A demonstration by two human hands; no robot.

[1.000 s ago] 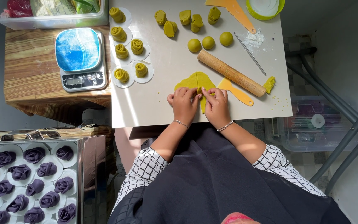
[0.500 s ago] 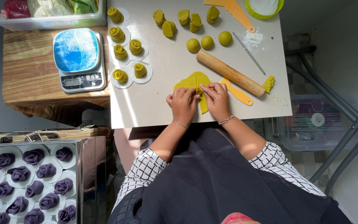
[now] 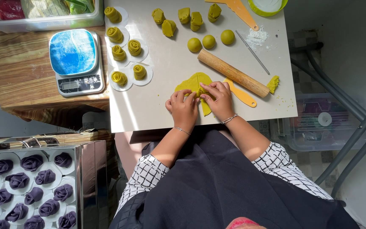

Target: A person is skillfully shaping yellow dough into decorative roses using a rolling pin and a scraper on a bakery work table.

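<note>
Together, curled fingers [image 3: 208,90] pinching flattened dough [image 3: 193,82]

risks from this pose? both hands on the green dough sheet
1. The rolling pin lies loose just beyond the right hand; a nudge might roll it toward the dough balls.
2. The dough sheet looks thin where the left hand presses, so it could tear.
</note>
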